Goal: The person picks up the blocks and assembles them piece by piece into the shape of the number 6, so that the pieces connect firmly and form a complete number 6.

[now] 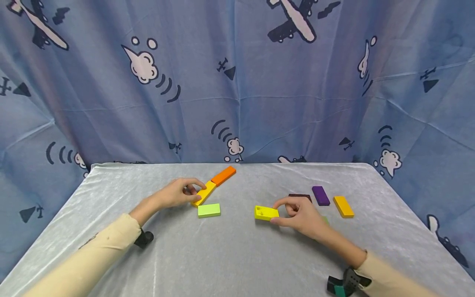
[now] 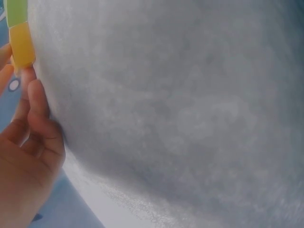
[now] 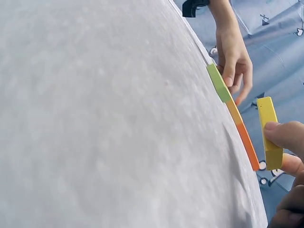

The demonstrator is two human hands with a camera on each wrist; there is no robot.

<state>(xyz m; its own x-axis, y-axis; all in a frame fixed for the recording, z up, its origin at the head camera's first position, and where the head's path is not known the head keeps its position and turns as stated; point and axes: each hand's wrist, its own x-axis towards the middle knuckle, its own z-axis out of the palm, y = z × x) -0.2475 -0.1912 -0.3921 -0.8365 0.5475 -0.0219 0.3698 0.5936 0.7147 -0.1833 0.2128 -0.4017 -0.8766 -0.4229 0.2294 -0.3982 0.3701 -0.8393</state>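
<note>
My left hand (image 1: 175, 193) pinches an amber-yellow block (image 1: 205, 193) lying on the cloth, thumb on its near end and a finger further up. An orange block (image 1: 224, 176) touches its far end. A light green block (image 1: 209, 210) sits flat by its near end. With thumb and fingertip, my right hand (image 1: 301, 215) holds a bright yellow block (image 1: 266, 213) by its right end; the right wrist view shows this yellow block (image 3: 268, 118) raised above the table. In the left wrist view the amber-yellow block (image 2: 22, 45) shows at the fingertips.
Beyond the right hand lie a dark brown block (image 1: 299, 196), partly covered by it, a purple block (image 1: 320, 196) and another amber block (image 1: 344, 207). A sliver of a green block (image 1: 325, 220) peeks from behind the right wrist. A blue patterned curtain (image 1: 208, 82) hangs behind the table.
</note>
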